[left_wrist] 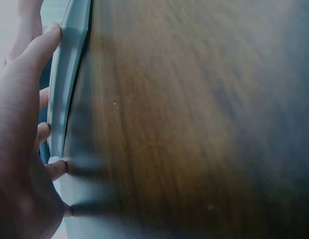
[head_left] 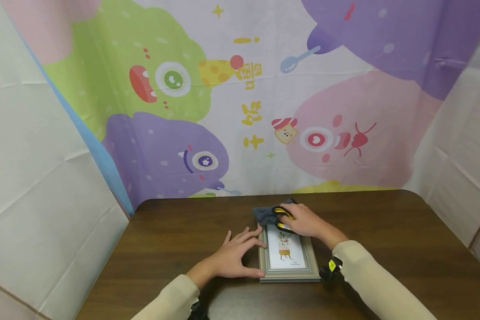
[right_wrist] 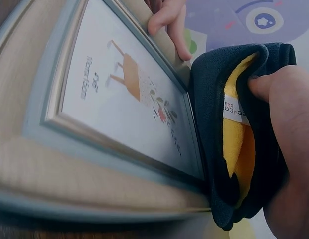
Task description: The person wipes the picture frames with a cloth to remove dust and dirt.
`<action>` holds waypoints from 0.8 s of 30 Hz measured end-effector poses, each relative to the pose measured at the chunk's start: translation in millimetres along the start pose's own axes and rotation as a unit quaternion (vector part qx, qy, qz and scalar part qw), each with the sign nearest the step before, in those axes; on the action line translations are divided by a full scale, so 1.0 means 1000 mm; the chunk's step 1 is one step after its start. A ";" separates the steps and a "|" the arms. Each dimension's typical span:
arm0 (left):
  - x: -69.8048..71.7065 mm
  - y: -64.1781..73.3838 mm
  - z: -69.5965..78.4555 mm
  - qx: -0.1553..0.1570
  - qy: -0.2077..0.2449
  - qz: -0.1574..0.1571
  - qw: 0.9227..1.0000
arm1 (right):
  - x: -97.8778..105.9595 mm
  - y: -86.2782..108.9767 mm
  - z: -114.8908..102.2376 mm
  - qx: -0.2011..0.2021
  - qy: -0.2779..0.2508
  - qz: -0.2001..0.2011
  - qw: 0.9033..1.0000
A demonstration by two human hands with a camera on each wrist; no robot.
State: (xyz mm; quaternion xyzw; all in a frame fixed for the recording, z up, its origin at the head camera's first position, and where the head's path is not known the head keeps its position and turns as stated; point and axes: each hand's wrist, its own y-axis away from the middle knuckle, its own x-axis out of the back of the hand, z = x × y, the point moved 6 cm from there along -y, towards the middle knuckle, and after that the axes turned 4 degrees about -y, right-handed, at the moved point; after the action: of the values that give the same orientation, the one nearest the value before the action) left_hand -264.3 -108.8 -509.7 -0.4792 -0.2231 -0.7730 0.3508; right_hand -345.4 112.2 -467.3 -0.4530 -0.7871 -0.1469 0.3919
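Observation:
A picture frame (head_left: 314, 262) with a beige and grey-green border lies flat on the brown table, holding a print of a potted plant. My left hand (head_left: 234, 257) rests at its left side, fingers spread, with thumb and some fingertips touching the border. In the left wrist view the other fingertips of that hand (left_wrist: 25, 124) reach down to the table. My right hand (head_left: 304, 220) grips a folded dark blue-grey cloth (head_left: 265, 216) with a yellow inner side at the frame's far end. In the right wrist view the cloth (right_wrist: 207, 99) covers that end, its white label showing.
The wooden table (head_left: 164, 249) has rounded far corners. Behind it hangs a curtain (head_left: 256, 169) with cartoon monsters, and pale cloth walls (head_left: 44, 178) stand on both sides. A dark wrist device (head_left: 332, 269) sits at the right sleeve, beside the frame's near right corner.

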 end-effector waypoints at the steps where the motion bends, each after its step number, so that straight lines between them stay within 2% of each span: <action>1: 0.000 0.000 0.000 0.000 0.000 0.000 1.000 | 0.001 0.001 0.001 0.001 0.000 0.000 1.000; 12: 0.000 0.000 0.001 0.003 0.003 0.000 1.000 | 0.018 0.013 0.017 -0.005 0.009 0.009 1.000; 17: 0.000 0.001 0.001 0.003 0.004 0.003 1.000 | 0.029 0.021 0.026 -0.013 -0.003 0.022 1.000; 24: -0.001 0.000 0.000 0.002 0.001 0.007 1.000 | 0.030 0.023 0.030 -0.019 -0.003 0.028 0.999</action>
State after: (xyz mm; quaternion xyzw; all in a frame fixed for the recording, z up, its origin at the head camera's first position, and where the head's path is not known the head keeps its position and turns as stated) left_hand -263.8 -108.9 -510.7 -0.4790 -0.2208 -0.7708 0.3573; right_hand -349.5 160.7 -467.2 -0.4829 -0.7723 -0.1498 0.3847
